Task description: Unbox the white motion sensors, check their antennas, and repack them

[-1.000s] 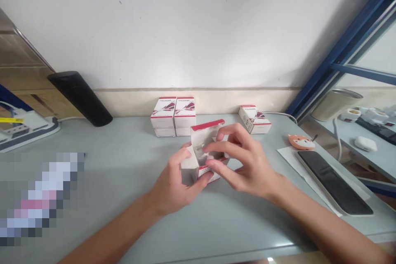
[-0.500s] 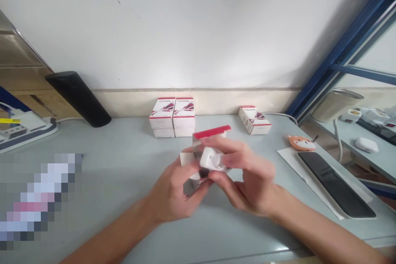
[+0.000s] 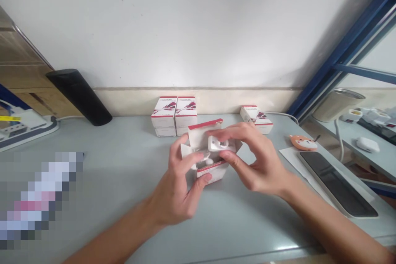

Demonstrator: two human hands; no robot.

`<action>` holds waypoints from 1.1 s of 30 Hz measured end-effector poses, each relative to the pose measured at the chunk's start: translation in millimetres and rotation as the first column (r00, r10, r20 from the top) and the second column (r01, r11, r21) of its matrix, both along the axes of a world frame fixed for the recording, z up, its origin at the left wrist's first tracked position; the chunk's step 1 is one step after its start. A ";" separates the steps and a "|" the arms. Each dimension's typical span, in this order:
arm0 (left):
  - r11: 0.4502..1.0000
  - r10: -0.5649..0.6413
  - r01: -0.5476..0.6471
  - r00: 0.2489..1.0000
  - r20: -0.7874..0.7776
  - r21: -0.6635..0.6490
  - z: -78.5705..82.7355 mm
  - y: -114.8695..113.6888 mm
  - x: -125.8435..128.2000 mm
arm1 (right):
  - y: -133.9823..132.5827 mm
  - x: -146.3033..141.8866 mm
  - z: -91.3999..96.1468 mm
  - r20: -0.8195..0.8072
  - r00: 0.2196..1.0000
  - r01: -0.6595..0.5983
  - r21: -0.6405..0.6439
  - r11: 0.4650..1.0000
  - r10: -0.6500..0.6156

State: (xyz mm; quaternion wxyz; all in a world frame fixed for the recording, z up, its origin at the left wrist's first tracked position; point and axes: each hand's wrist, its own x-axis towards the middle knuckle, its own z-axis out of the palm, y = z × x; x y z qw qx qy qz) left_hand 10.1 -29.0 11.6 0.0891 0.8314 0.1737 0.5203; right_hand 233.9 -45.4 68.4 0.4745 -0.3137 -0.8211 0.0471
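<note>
An opened white-and-red cardboard box [image 3: 213, 174] stands at the middle of the table with its flaps up. My left hand [image 3: 176, 181] grips its left side, thumb on the front face and index finger reaching over the opening. Between the thumb and fingers of my right hand [image 3: 255, 159] is a small white plastic part [image 3: 215, 143] with a round fitting, held at the top of the box. Further white pieces [image 3: 209, 161] show inside the opening; their kind I cannot make out.
Several closed white-and-red boxes [image 3: 163, 117] stand stacked by the wall, and another box [image 3: 258, 119] is farther right. A black cylinder [image 3: 80, 97] leans at back left. On the right lie a phone [image 3: 337, 183], paper and an orange animal-shaped item [image 3: 303, 143]. A power strip [image 3: 27, 130] is at far left.
The box has come down and turned upright, so its opening and contents now show. My right hand has shifted slightly up and right with the white plastic part.
</note>
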 end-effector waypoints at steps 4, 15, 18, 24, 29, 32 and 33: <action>0.994 0.111 -0.107 0.978 -0.176 0.033 6.4 -5.6 -1.2 | -0.3 -4.8 0.3 -0.077 0.997 -0.004 -0.056 0.998 -0.001; 0.984 0.165 -0.153 0.975 -0.150 0.090 8.6 -5.2 -0.5 | -5.5 -16.9 -4.8 -0.322 0.940 0.080 -0.100 0.992 -0.109; 0.981 0.139 -0.116 0.980 -0.141 0.159 8.7 -4.0 0.5 | -8.3 -24.2 -12.0 -0.393 0.916 0.052 -0.096 0.994 -0.086; 0.982 0.113 -0.088 0.983 -0.143 0.170 7.1 -3.1 -1.0 | -12.7 -27.9 -13.0 -0.326 0.940 0.057 -0.133 0.990 -0.098; 0.984 0.111 -0.089 0.985 -0.134 0.155 5.9 -3.6 -1.7 | -11.8 -19.2 -5.7 -0.077 0.988 0.130 -0.008 0.991 -0.130; 0.987 0.102 -0.085 0.987 -0.125 0.136 6.2 -4.4 -0.9 | -10.6 -17.6 -5.4 0.024 0.993 0.111 0.074 0.991 -0.113; 0.989 0.096 -0.080 0.987 -0.126 0.127 6.3 -4.5 -0.5 | -10.0 -17.7 -6.2 0.041 0.992 0.113 0.092 0.989 -0.117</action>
